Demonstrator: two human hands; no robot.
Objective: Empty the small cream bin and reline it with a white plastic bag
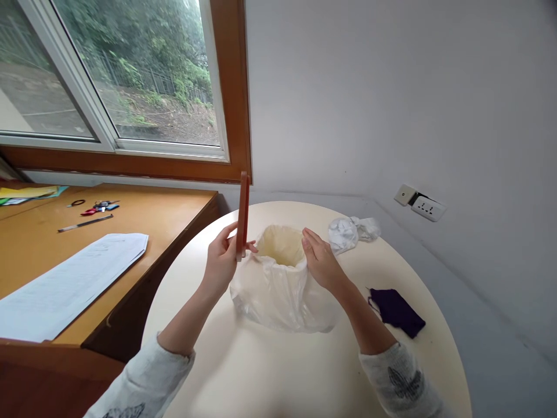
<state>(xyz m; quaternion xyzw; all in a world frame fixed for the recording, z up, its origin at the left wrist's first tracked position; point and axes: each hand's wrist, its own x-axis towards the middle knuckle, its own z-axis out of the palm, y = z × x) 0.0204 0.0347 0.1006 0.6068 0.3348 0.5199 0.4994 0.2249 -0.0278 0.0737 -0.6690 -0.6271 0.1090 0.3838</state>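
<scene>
A bin lined with a white plastic bag stands on the round table, its mouth open upward and the bag folded loosely over the outside. My left hand grips a flat reddish-brown rim piece, held upright and seen edge-on at the bin's left side. Whether it is a ring or a solid lid cannot be made out. Some of my left fingers reach behind it toward the bag's edge. Against the right side of the bag's mouth rests my right hand, fingers stretched out and close together.
A crumpled white plastic bag lies behind my right hand, a dark purple cloth to the right. The wooden desk at left holds papers, a pen and keys. A wall with sockets borders the round table.
</scene>
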